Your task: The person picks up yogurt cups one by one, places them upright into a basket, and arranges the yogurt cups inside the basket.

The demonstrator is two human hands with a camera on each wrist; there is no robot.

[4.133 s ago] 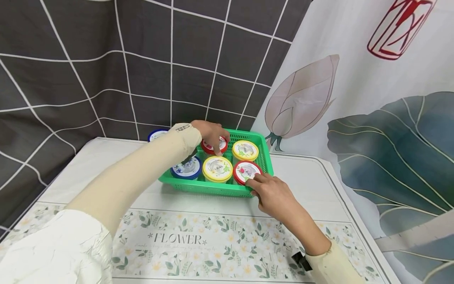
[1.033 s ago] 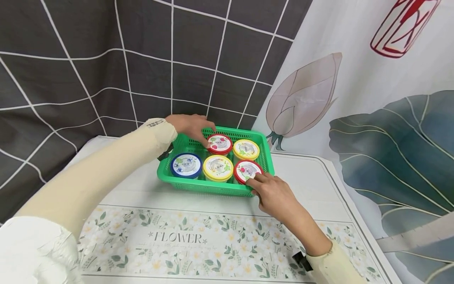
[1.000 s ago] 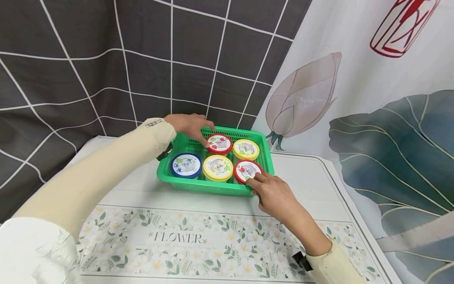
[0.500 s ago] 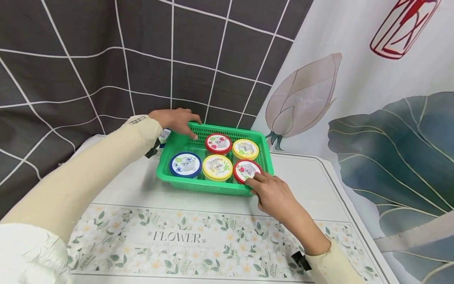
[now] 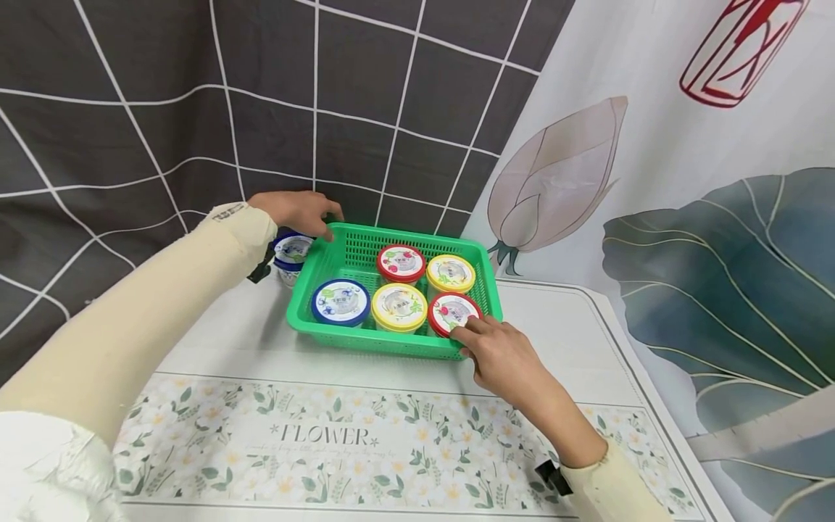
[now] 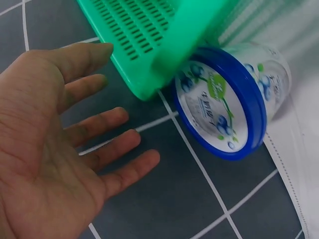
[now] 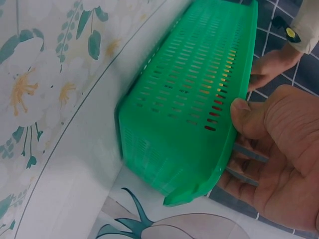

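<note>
A green plastic basket (image 5: pixel 385 344) holds several round lidded tubs: a blue-lidded tub (image 5: pixel 341 302), two yellow-lidded and two red-lidded ones. My right hand (image 5: pixel 505 359) grips its front right rim, with the thumb on the outer wall in the right wrist view and fingertips beside the front red-lidded tub (image 5: pixel 454 314). Over the back left corner, my left hand (image 5: pixel 293 212) is spread with nothing in it. Just outside that corner stands another blue-lidded tub (image 6: pixel 214 107), showing blueberry pictures in the left wrist view; in the head view the hand and wrist partly overlap it.
The basket sits on a white table with a floral printed band (image 5: pixel 339 449). A dark grid-patterned cloth (image 5: pixel 261 109) hangs close behind, and a white cloth with plant drawings (image 5: pixel 554 188) hangs at the right.
My left hand has moved left from the back red-lidded tub, past the basket's vacant back left part, to the corner by the outside tub. The right hand has stayed on the rim.
</note>
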